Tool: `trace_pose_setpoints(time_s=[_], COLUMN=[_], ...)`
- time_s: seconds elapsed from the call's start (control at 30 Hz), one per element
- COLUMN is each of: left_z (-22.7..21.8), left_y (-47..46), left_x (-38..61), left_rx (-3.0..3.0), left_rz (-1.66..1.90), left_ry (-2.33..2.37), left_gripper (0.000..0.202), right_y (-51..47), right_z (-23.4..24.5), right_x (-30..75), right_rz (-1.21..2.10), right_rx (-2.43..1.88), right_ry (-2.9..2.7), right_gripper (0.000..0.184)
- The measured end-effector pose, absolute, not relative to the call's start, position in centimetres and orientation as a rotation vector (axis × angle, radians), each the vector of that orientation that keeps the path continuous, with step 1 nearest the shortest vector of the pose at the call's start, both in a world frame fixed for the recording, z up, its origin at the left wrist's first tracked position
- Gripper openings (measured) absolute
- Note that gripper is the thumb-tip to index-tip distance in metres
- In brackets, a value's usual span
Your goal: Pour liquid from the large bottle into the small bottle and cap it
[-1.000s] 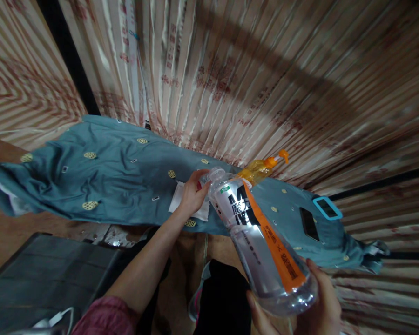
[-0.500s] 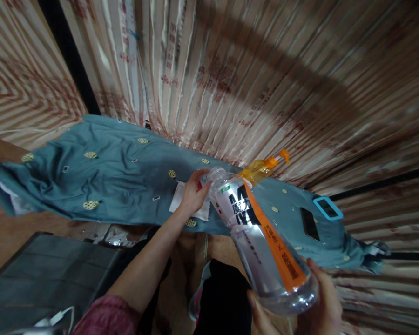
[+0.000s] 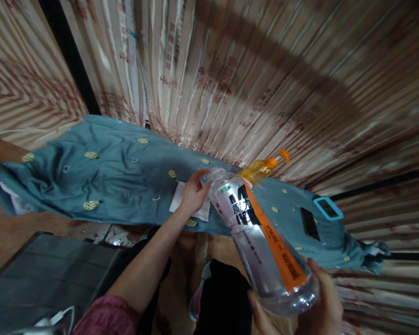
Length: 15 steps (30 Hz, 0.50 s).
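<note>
My right hand [image 3: 307, 302] is wrapped round the base of a large clear plastic bottle [image 3: 261, 242] with a silver and orange label. The bottle is tilted, its open neck pointing away from me over the blue cloth [image 3: 118, 181]. My left hand [image 3: 192, 193] rests at the bottle's neck, fingers curled on a folded white tissue [image 3: 181, 197] that lies on the cloth. Whether a cap is in those fingers I cannot make out.
An orange pump bottle [image 3: 263, 168] stands behind the clear bottle's neck. A black phone [image 3: 309, 223] and a blue-cased device [image 3: 328, 208] lie on the cloth at right. Striped curtains hang behind. A dark box [image 3: 45, 274] sits low at left.
</note>
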<state>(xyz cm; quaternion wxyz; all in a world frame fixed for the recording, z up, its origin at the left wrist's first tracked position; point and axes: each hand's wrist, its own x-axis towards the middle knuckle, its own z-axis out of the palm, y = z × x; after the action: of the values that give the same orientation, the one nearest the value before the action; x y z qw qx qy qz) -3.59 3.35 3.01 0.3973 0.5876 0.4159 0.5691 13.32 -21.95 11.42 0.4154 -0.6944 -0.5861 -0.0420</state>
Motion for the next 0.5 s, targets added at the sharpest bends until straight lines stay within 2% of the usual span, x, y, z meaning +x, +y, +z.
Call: trace_pose_setpoints(time_s=[0.5], left_z=[3.0], left_y=[3.4], left_x=[-3.5], left_rx=[1.486], left_rz=[1.444], left_ry=[1.061], left_gripper=[0.033], right_y=[-22.3], right_z=[11.0], right_x=[14.4], right_rz=[-0.157], right_rx=[-1.708], right_ry=[-1.592], right_gripper=[0.118])
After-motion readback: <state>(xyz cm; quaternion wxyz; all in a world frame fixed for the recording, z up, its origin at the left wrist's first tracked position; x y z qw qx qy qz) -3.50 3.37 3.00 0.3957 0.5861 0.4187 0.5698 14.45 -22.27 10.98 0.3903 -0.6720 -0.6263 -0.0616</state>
